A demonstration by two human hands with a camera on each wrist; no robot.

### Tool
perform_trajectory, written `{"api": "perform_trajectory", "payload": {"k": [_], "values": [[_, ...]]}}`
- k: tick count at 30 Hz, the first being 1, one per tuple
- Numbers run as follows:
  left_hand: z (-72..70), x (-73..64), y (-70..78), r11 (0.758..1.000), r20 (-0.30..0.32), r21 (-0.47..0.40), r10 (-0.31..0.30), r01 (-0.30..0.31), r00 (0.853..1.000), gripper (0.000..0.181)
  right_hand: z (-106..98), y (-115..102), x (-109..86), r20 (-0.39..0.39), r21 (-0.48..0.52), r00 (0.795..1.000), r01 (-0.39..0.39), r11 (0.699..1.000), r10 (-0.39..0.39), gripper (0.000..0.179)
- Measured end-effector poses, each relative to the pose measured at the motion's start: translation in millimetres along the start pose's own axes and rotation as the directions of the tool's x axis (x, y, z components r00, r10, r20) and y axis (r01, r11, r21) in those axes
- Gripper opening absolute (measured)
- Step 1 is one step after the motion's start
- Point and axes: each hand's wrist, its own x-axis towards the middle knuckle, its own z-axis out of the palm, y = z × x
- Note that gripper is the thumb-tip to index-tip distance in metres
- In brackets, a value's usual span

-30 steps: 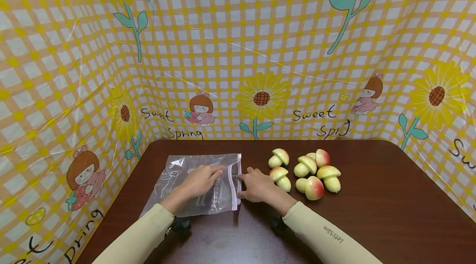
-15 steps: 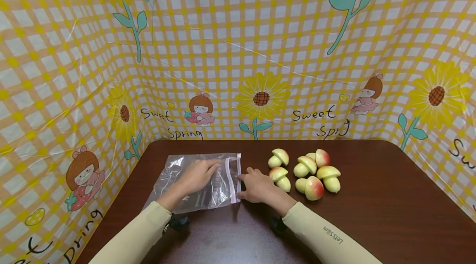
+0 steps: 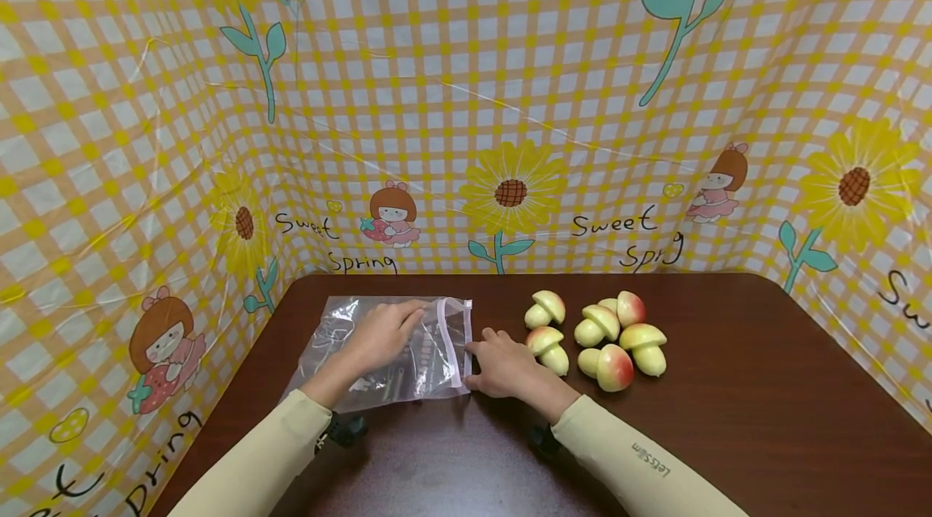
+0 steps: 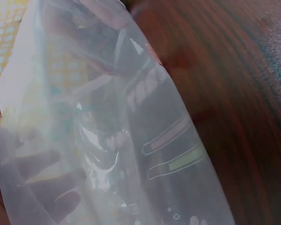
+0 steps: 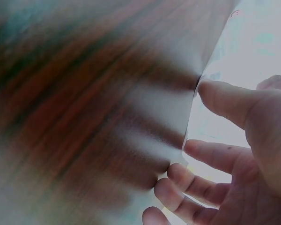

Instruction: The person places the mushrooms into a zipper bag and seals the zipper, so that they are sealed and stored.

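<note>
A clear plastic zip bag (image 3: 429,363) lies flat on the table, its pale lilac zip strips at the right end. My left hand (image 3: 380,335) pinches the bag's upper film behind the mouth, and the top strip bows away from the lower one. In the left wrist view the raised film (image 4: 103,117) fills the middle, with shadowy fingers (image 4: 42,164) showing through it. My right hand (image 3: 502,363) presses its fingertips down at the lower strip, thumb and fingers spread. The right wrist view shows its thumb (image 5: 229,101) and fingers touching the surface, with nothing gripped.
Several toy mushrooms (image 3: 597,325), cream with reddish caps, lie grouped just right of my right hand. They rest on the dark brown wooden table (image 3: 750,387). Yellow checked cloth (image 3: 466,120) hangs behind and at both sides. A black device (image 3: 345,430) sits under my left wrist.
My left hand has drawn back leftward, pulling the upper zip strip away so the gap at the mouth widens. The bag's near edge has shifted away from me. My right hand stays put.
</note>
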Motion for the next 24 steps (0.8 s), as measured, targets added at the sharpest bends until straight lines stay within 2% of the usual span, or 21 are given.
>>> {"api": "perform_trajectory", "payload": {"k": [11, 16, 24], "values": [[-13.3, 1.6, 6.7, 0.999, -0.049, 0.054, -0.003, 0.006, 0.999, 0.033, -2, -1, -3.3, -0.024, -0.001, 1.000, 0.011, 1.000, -0.011, 0.052], [-15.7, 1.5, 7.5, 0.998, -0.038, 0.054, -0.017, 0.019, 0.999, 0.033, -1, 0, -3.1, -0.021, 0.001, 1.000, 0.005, 1.000, -0.005, 0.052], [-8.2, 0.3, 4.2, 0.999, 0.005, 0.039, -0.008, 0.008, 1.000, 0.036, -1, 0, -2.3, -0.015, 0.013, 1.000, 0.002, 1.000, -0.002, 0.053]]}}
